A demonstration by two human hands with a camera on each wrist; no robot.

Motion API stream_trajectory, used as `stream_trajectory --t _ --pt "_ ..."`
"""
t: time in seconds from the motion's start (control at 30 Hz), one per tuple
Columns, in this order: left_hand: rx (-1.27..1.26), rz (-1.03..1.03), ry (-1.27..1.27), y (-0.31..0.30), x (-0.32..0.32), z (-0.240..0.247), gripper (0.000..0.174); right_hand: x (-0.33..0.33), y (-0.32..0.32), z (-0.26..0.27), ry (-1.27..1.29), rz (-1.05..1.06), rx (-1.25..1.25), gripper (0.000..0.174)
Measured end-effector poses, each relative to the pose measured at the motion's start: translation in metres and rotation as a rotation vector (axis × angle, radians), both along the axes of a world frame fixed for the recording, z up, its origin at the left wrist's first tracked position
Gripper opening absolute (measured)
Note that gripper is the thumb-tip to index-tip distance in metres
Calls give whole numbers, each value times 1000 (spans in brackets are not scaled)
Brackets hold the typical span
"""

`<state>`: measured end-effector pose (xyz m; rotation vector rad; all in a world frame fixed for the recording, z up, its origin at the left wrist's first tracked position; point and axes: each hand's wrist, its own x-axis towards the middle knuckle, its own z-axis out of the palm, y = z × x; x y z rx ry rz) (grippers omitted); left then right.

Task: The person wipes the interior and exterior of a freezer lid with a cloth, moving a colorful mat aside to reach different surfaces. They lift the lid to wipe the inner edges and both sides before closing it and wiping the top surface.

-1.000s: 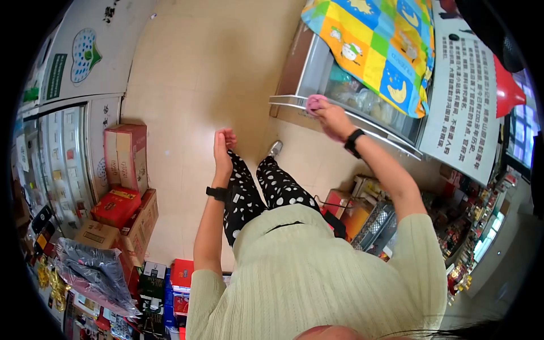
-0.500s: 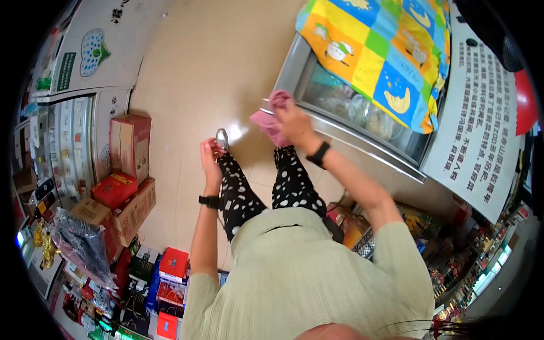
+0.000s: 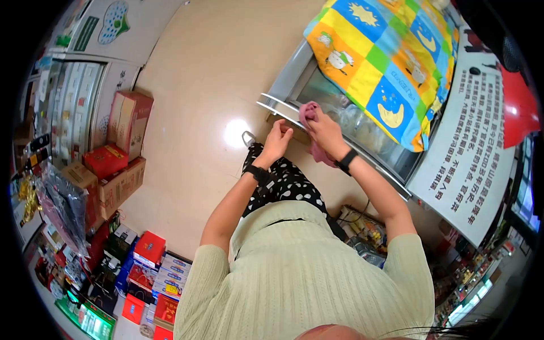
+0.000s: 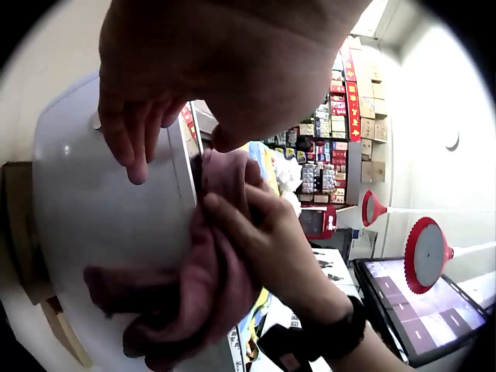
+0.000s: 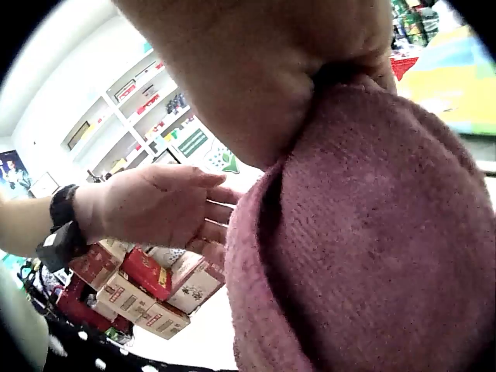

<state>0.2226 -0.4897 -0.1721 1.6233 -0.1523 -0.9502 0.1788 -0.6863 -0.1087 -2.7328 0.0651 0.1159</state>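
My right hand (image 3: 328, 137) grips a dusky pink cloth (image 3: 309, 112) at the near edge of a chest freezer (image 3: 296, 85). Part of the cloth hangs below the fingers, and in the left wrist view its loose folds (image 4: 209, 287) lie against the freezer's pale side (image 4: 132, 209). Left of the cloth is my left hand (image 3: 276, 143), holding nothing, its fingers relaxed near the freezer's metal rail (image 3: 280, 103). The right wrist view shows this left hand (image 5: 155, 205) with spread fingers beside the cloth (image 5: 380, 225), which covers much of that view.
A bright patterned cover (image 3: 368, 62) lies over part of the freezer's glass top. To its right stands a white board with printed writing (image 3: 453, 158). Cartons (image 3: 127, 122) and red boxes (image 3: 106, 161) are stacked by the left cabinet; more boxes (image 3: 150, 249) stand behind.
The right hand first brought the cloth left off the freezer edge, loosening its folds, then back right to the edge. My left hand has moved right and up toward it.
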Motion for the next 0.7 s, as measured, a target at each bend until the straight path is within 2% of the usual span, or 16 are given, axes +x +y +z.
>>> stream_trajectory --t 0.07,0.2,0.37,0.47,0.53,0.67,0.7 --pt "1 48 47 12 9 -4 48 40 13 -9 -1 27 -5 16" --pt "-9 189 134 40 2 -18 43 70 24 -21 54 78 -4 18" --pt "-46 299 241 65 13 -16 41 11 3 -9 12 -25 58 21" --pt "-80 351 225 70 21 -12 41 -20 -7 8 53 -11 -48 21" --pt "-104 359 281 65 26 -5 41 -15 -4 11 143 19 -156 23" --pt "-47 254 264 59 23 14 43 18 7 -7 120 117 -149 20" --pt "-52 315 274 60 17 11 43 41 17 -17 -9 219 -145 19"
